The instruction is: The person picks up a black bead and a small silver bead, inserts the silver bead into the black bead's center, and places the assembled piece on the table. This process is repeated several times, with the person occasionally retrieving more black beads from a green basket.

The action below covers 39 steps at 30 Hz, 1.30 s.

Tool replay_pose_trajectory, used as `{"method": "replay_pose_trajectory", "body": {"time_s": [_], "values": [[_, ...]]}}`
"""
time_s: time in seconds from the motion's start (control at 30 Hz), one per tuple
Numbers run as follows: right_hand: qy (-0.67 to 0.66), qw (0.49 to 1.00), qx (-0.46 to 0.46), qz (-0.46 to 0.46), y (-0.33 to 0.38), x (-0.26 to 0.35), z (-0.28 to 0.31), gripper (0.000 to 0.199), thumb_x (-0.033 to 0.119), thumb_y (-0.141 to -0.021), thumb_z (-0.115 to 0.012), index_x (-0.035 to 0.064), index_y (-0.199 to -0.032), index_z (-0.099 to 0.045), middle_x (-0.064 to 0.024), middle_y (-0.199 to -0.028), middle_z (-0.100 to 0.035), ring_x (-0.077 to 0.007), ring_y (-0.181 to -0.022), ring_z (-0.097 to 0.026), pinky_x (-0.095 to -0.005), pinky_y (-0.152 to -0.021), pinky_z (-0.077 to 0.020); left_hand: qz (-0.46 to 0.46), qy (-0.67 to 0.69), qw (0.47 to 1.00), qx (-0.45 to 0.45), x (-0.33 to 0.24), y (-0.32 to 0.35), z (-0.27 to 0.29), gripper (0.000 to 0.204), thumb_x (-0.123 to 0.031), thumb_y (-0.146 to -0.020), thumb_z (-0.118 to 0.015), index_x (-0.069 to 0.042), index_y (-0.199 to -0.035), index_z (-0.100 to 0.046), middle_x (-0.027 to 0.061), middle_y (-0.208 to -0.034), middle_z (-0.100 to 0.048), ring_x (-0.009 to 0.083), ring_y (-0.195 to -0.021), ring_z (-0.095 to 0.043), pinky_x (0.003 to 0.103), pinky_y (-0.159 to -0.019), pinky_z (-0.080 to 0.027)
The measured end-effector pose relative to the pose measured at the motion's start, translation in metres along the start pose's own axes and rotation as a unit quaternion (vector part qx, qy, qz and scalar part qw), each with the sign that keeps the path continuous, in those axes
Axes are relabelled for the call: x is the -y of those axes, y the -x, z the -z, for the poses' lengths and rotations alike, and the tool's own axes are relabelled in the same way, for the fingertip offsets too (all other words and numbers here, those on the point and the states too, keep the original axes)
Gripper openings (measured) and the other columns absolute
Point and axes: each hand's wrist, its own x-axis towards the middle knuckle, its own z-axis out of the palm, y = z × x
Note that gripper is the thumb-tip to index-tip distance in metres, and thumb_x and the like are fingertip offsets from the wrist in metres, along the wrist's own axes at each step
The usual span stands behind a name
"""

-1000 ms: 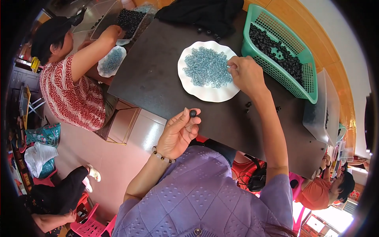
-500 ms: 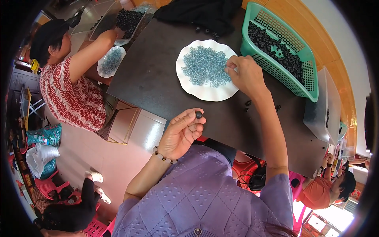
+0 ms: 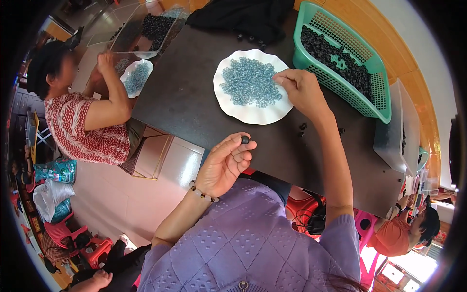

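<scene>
My left hand [image 3: 224,163], palm up in front of the table's near edge, pinches a small round black piece [image 3: 245,139] between thumb and fingers. Beyond it, a white plate [image 3: 260,117] with a wavy rim holds a heap of small clear bluish beads [image 3: 245,82]. My right hand [image 3: 307,95] reaches over the plate's right side, thumb and forefinger pressed together at the edge of the heap. Whatever sits between those fingertips is too small to make out.
A green perforated basket [image 3: 340,95] of black pieces stands at the far right, beside a clear plastic bin [image 3: 389,131]. Black cloth [image 3: 238,17] lies at the back. Loose black pieces [image 3: 302,129] sit near my right forearm. At the left, a co-worker [image 3: 87,117] sits by another plate [image 3: 127,73].
My right hand stays at the bead heap, its fingertips shifted slightly left with the view. The left hand keeps its black piece. The co-worker's raised arm has drawn back toward the body.
</scene>
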Motion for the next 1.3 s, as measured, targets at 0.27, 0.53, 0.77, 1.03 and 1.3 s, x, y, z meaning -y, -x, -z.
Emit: {"method": "replay_pose_trajectory", "body": {"time_s": [0.27,0.53,0.77,1.03,1.3], "values": [[-0.275,0.953,0.071,-0.109,0.006,-0.001,0.015,0.023,0.026,-0.092,-0.058,0.0045,-0.097,-0.065,0.0018,-0.081,-0.06,-0.0051,-0.072,-0.049,-0.0209,-0.064,-0.0403,-0.003,-0.058,0.998,0.001,0.001,-0.002,-0.008,0.025,-0.017,-0.096,-0.05,-0.002,-0.114,-0.056,0.0075,-0.086,-0.063,0.0108,-0.073,-0.059,0.024,-0.064,-0.047],[-0.387,0.913,0.07,-0.105,0.012,0.014,0.01,0.025,0.026,-0.09,-0.061,0.0039,-0.102,-0.064,0.0002,-0.083,-0.061,-0.0055,-0.07,-0.049,-0.0184,-0.064,-0.0393,-0.188,-0.409,0.893,-0.022,-0.027,-0.064,-0.046,0.023,-0.02,-0.086,-0.068,0.001,-0.096,-0.066,-0.0007,-0.071,-0.059,0.0043,-0.06,-0.051,0.019,-0.057,-0.042],[-0.437,0.896,0.032,-0.07,0.017,0.032,0.005,0.02,0.018,-0.087,-0.065,0.0028,-0.099,-0.067,-0.0007,-0.081,-0.064,-0.0062,-0.068,-0.05,-0.0191,-0.064,-0.0408,-0.352,-0.529,0.771,-0.027,-0.036,-0.079,-0.061,0.02,-0.011,-0.08,-0.075,0.0,-0.095,-0.068,-0.0009,-0.077,-0.064,0.0034,-0.064,-0.052,0.018,-0.057,-0.043],[-0.465,0.884,0.02,-0.05,0.022,0.035,-0.002,0.02,0.018,-0.086,-0.067,0.0027,-0.098,-0.068,0.0013,-0.079,-0.063,-0.0055,-0.067,-0.049,-0.0187,-0.064,-0.0387,-0.539,-0.604,0.587,-0.026,-0.033,-0.072,-0.068,0.014,-0.006,-0.076,-0.074,-0.003,-0.089,-0.07,0.0064,-0.072,-0.062,0.0107,-0.057,-0.057,0.022,-0.053,-0.044],[-0.375,0.925,-0.04,-0.042,0.026,0.04,-0.005,0.019,0.018,-0.088,-0.063,-0.0001,-0.095,-0.066,0.0006,-0.08,-0.061,-0.0056,-0.068,-0.047,-0.0203,-0.064,-0.0384,-0.486,-0.599,0.636,-0.034,-0.027,-0.068,-0.062,0.019,-0.007,-0.074,-0.074,-0.002,-0.092,-0.07,0.0072,-0.072,-0.062,0.012,-0.057,-0.058,0.023,-0.055,-0.047]]}}
